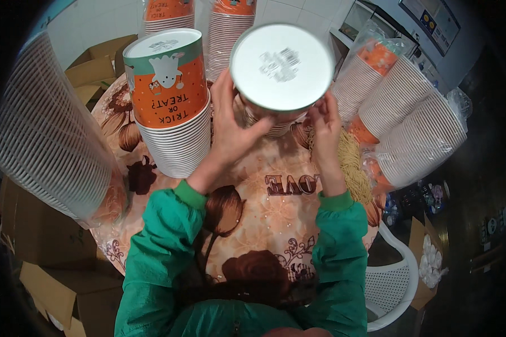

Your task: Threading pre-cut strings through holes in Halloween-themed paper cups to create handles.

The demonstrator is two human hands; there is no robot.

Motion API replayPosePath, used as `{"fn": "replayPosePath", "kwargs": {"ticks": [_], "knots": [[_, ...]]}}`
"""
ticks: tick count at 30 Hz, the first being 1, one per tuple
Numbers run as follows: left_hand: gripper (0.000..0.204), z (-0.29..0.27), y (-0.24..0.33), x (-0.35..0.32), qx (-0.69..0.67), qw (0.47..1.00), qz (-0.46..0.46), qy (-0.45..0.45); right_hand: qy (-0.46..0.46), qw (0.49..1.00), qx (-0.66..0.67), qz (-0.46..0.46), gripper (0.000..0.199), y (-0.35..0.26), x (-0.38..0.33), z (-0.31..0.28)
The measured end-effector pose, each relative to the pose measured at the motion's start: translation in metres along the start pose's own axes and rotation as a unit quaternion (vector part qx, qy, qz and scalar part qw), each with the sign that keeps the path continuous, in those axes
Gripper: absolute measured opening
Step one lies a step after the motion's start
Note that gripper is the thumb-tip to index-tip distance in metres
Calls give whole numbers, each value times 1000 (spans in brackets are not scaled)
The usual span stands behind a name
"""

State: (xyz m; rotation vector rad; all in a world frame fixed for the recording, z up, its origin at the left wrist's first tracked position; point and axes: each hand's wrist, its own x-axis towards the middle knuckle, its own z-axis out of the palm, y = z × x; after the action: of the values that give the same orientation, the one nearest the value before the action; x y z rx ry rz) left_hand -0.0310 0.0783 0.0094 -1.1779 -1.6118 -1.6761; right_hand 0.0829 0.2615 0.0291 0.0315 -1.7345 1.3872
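Note:
Between my hands is a paper bucket (pixel 281 66), upside down, its round white base facing up with a smudged printed patch. My left hand (pixel 230 126) is closed around its left side, thumb across the front. On the other side, the fingers of my right hand (pixel 325 126) are bent against its wall. White rims show below the bucket; I cannot tell whether it rests on them. Left of my left hand stands an upside-down stack of buckets (pixel 171 143), its top one orange and green with a white cartoon figure. A bundle of tan cords (pixel 351 168) lies beside my right wrist.
Clear-wrapped bucket stacks lean at the left (pixel 56 135) and lie at the right (pixel 413 121). More wrapped stacks (pixel 230 42) stand behind. The floral tablecloth (pixel 281 224) covers the round table. Cardboard boxes (pixel 73 286) are at lower left, a white plastic chair (pixel 402 264) at lower right.

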Motion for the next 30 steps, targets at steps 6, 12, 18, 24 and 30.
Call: {"fn": "replayPosePath", "kwargs": {"ticks": [6, 12, 18, 24, 30], "knots": [[101, 29, -10, 66, -49, 992, 109, 46, -13, 980, -153, -124, 60, 9, 52, -23], [88, 51, -41, 87, -119, 992, 16, 28, -13, 966, -223, -130, 61, 44, 79, -33], [72, 60, -58, 101, -121, 992, -14, 24, 20, 964, -237, -119, 64, 66, 97, -33], [77, 76, -71, 112, -154, 985, -60, 47, 48, 960, -254, -108, 61, 82, 109, -32], [76, 87, -78, 116, -198, 977, -71, 42, 72, 960, -249, -109, 66, 95, 105, -31]]}}
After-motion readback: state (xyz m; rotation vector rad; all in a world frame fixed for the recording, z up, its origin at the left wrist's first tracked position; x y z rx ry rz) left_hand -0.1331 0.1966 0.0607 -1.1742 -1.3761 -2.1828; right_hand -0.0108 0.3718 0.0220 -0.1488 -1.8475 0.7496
